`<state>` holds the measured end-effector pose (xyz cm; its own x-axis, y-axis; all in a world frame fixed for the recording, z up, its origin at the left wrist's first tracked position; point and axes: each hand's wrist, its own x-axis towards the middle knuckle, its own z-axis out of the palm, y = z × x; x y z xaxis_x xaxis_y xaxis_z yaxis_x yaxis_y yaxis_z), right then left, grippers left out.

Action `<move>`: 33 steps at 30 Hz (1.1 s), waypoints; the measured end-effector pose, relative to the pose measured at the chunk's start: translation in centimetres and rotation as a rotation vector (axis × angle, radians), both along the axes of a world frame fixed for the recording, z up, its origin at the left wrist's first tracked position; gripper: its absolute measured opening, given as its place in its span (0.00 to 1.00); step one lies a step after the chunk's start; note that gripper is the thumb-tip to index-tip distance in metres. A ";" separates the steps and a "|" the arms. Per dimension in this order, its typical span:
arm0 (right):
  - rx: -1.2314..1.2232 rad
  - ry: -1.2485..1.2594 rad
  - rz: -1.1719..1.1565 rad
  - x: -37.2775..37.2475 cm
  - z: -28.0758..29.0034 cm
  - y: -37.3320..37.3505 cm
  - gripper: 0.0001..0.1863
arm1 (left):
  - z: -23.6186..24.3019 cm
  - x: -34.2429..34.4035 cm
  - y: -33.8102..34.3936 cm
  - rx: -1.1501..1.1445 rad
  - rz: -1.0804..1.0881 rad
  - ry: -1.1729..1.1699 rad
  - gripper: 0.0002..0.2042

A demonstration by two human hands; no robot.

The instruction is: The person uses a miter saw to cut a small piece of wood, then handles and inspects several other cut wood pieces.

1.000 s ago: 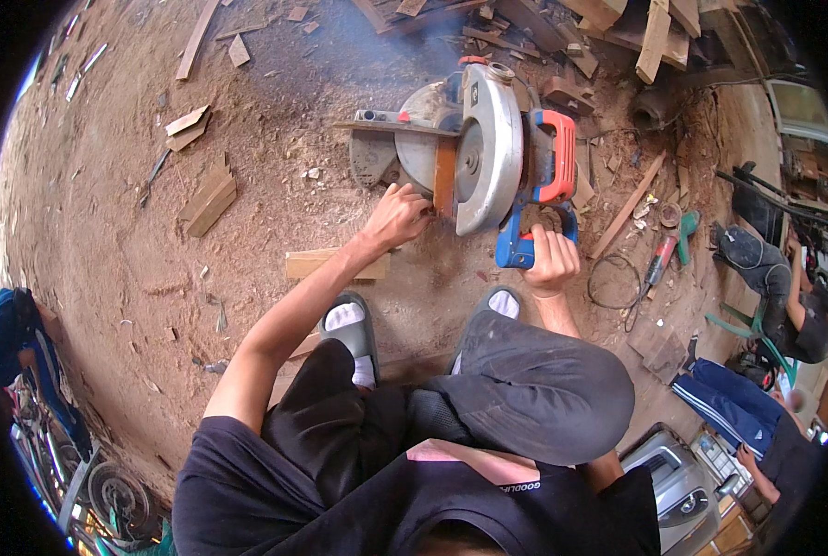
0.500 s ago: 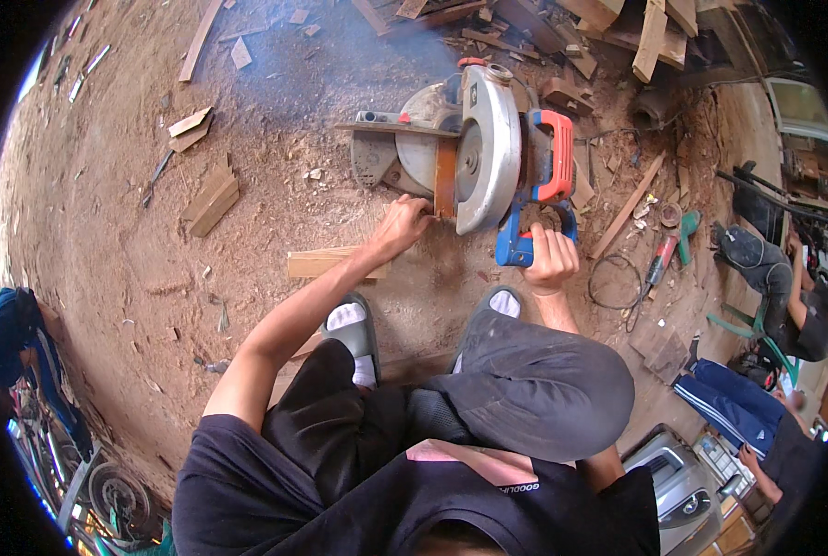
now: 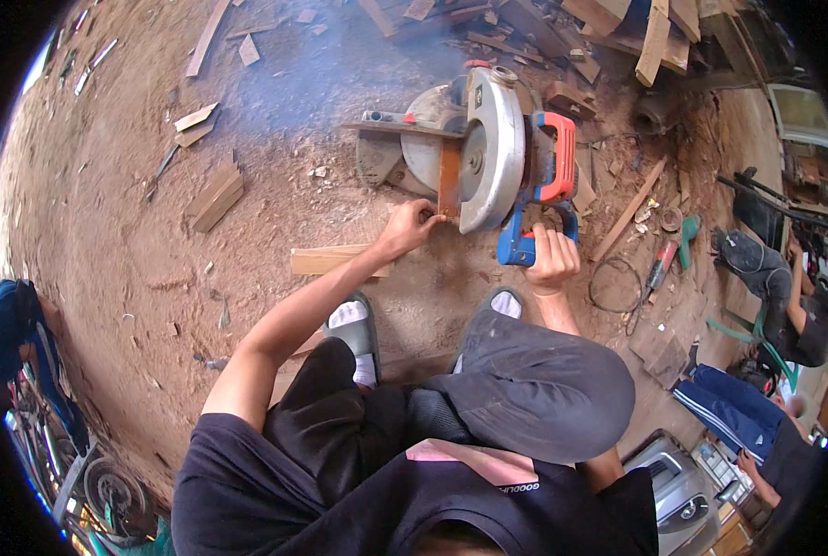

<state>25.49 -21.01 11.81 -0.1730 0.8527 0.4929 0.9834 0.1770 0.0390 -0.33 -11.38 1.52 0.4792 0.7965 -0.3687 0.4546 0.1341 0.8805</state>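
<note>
A miter saw (image 3: 493,153) with a silver blade guard, an orange-red motor housing and a blue handle (image 3: 516,246) stands on the dirt floor in front of me. My right hand (image 3: 553,258) is wrapped round that handle. Beneath the guard's left side lies a reddish-brown strip of wood (image 3: 448,176), crosswise to the fence. My left hand (image 3: 410,228) is closed in a pinch at the strip's near end, close beside the guard. The guard hides where the blade meets the wood. Bluish smoke hangs beyond the saw, to its left.
A pale board (image 3: 326,260) lies near my left foot, and wood offcuts (image 3: 217,195) lie farther left. Scrap lumber (image 3: 655,42) is piled at the far right. An angle grinder (image 3: 660,264) with a coiled cord rests right of my hand. Other people sit at the right edge.
My left hand's fingers have curled more tightly at the strip's near end. My right hand stays on the handle, and the saw looks about the same.
</note>
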 end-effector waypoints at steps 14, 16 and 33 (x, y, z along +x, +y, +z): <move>-0.006 0.000 -0.007 0.0 -0.1 -0.1 0.33 | -1.1 0.5 -0.9 -0.061 0.097 -0.069 0.15; -0.030 0.005 -0.007 -0.1 -0.1 0.0 0.33 | -1.3 0.3 -1.0 -0.062 0.104 -0.081 0.16; 0.009 -0.021 0.010 -0.8 0.8 0.3 0.13 | -2.5 0.2 -1.1 -0.003 0.107 -0.054 0.18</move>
<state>24.70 -20.72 12.60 -0.1920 0.8465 0.4965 0.9805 0.1866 0.0611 -0.13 -12.51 -0.96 0.4109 0.8428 -0.3475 0.3896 0.1823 0.9028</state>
